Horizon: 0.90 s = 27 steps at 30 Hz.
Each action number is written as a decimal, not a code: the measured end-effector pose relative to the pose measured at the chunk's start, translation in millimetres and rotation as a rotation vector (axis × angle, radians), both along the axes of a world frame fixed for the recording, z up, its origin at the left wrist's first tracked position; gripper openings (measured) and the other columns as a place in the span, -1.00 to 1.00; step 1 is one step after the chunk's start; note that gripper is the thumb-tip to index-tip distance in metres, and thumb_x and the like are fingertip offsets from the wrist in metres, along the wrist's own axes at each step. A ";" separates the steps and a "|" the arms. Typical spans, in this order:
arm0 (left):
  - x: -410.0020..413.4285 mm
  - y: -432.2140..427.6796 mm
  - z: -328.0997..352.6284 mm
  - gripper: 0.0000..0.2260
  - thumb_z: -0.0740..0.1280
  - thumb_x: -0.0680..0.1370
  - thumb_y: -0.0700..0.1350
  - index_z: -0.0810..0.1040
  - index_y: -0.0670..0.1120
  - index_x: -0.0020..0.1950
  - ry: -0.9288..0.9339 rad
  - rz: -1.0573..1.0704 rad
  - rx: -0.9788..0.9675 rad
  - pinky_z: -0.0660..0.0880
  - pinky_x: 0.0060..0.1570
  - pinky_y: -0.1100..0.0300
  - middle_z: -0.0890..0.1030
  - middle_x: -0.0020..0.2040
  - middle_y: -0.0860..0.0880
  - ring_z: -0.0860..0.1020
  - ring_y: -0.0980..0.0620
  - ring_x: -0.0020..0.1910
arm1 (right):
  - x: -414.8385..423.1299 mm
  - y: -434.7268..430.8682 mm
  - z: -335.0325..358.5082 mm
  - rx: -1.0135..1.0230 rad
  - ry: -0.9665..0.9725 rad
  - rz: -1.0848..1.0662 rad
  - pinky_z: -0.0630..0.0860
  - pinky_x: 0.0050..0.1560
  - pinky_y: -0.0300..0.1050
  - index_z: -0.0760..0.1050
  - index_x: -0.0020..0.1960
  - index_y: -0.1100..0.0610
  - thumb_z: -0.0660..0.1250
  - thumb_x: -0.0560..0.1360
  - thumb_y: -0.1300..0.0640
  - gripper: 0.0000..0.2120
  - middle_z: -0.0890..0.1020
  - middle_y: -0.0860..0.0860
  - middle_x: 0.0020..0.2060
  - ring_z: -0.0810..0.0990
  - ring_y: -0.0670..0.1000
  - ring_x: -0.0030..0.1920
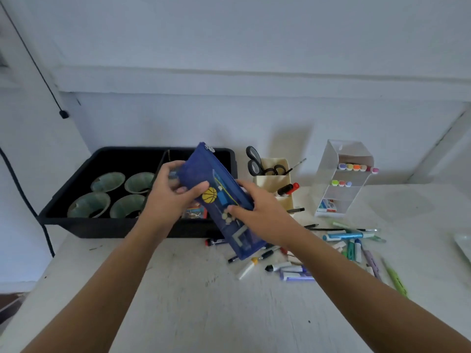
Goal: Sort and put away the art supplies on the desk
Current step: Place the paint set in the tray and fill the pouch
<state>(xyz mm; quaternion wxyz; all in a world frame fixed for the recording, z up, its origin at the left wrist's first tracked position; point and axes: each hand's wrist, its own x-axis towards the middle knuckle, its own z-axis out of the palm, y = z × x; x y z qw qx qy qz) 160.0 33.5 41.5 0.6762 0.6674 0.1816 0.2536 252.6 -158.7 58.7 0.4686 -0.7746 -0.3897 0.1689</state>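
A blue mesh pencil pouch [224,200] with a yellow basketball patch hangs tilted above the desk, its zipper end up over the black tray. My left hand [175,192] grips its upper left side, thumb across the front. Its right edge is held by my right hand [254,210], fingers curled round it. Loose markers and pens [293,266] lie scattered on the white desk [191,289] below and to the right.
A black tray [76,220] at the back left holds several green bowls and a small box. A cream organiser [274,179] holds scissors and markers. A clear tiered marker stand [341,179] stands at the right. More pens [356,238] lie beyond it.
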 end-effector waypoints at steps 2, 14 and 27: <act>14.8 10.7 1.5 -0.50 0.54 0.48 -0.01 0.43 0.03 0.36 0.104 0.007 0.080 0.68 0.01 -0.06 0.68 0.08 -0.04 0.72 -0.05 0.02 | 12.4 10.9 4.9 -0.009 -0.084 -0.067 0.64 -0.13 -0.16 0.33 0.32 -0.07 0.36 0.56 0.13 -0.62 0.64 -0.03 0.01 0.65 -0.09 -0.12; 39.9 45.4 -34.8 -0.64 0.07 0.69 0.23 0.61 0.21 0.26 0.870 -0.365 1.308 0.17 0.36 -0.23 0.55 0.34 0.18 0.28 0.02 0.47 | 54.3 96.0 2.7 -0.431 -0.413 -0.123 0.39 -0.21 -0.04 0.38 0.12 0.21 0.27 0.57 0.20 -0.84 0.50 0.15 -0.09 0.49 0.15 -0.09; 32.6 54.4 -49.1 -0.54 -0.10 0.53 0.23 0.50 0.31 0.25 0.753 -0.339 1.208 0.06 0.11 -0.10 0.50 0.26 0.27 0.19 0.09 0.42 | 39.4 125.2 -31.9 -0.698 -0.736 0.006 0.46 0.12 0.04 0.51 0.17 0.22 0.34 0.53 0.14 -0.75 0.46 0.20 0.16 0.38 0.20 0.23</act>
